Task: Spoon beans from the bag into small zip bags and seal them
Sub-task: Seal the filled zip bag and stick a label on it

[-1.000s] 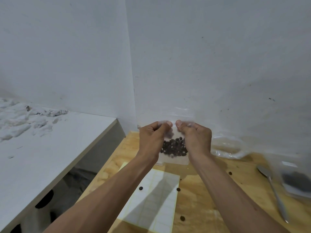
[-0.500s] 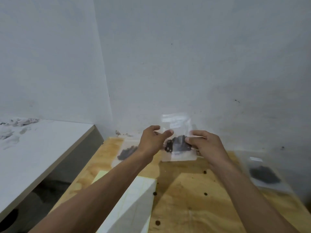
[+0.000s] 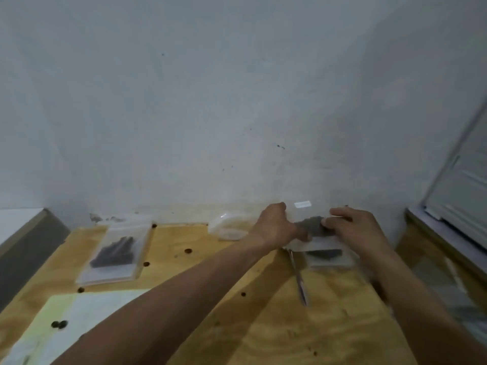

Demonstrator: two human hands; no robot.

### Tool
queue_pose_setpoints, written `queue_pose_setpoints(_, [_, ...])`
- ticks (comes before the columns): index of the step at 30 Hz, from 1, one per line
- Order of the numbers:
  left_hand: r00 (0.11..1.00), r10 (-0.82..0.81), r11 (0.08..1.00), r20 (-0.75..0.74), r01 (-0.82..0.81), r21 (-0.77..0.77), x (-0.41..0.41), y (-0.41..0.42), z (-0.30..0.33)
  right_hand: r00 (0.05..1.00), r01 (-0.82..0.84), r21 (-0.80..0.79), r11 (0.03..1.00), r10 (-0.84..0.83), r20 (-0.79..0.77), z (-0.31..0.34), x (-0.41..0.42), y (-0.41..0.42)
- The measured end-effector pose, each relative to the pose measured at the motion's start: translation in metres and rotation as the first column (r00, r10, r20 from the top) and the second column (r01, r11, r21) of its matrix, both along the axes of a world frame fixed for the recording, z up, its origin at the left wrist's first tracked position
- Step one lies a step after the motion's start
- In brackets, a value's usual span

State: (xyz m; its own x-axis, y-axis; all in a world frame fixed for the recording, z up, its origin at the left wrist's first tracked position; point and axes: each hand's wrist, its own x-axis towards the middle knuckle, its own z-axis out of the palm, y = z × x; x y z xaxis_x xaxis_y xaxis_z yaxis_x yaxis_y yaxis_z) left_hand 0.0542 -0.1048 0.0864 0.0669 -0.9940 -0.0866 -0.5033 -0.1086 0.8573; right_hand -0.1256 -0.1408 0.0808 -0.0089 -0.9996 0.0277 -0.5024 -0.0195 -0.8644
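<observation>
I hold a small clear zip bag with dark beans between both hands, just above the far right of the wooden table. My left hand pinches its left edge and my right hand pinches its right edge. Right under it lies another clear bag with beans. A metal spoon lies on the table below my left hand. A filled zip bag lies flat at the far left. The picture is blurred by motion.
A crumpled clear plastic bag rests against the white wall at the back. A pale sheet covers the table's near left. Several loose beans dot the wood. A white shelf edge runs along the right.
The view has swung to the right. Both hands have carried the held zip bag rightwards, and it hangs over the other bean bag and the spoon.
</observation>
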Motion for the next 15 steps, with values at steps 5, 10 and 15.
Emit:
queue_pose_setpoints(5, [0.959, -0.134, 0.991, 0.252, 0.122, 0.064, -0.036, -0.02, -0.011, 0.996, 0.044, 0.046, 0.998, -0.041, -0.076, -0.02, -0.025, -0.009])
queue_pose_setpoints(10, [0.826, -0.193, 0.98, 0.529, 0.137, 0.144, -0.049, -0.024, -0.025, 0.987, 0.058, 0.082, 0.995, -0.045, -0.152, -0.041, -0.029, -0.008])
queue_pose_setpoints(15, [0.871, -0.2, 0.971, 0.449, 0.116, 0.207, -0.045, -0.027, -0.033, 0.983, 0.065, 0.096, 0.993, -0.048, -0.178, -0.05, -0.032, -0.007])
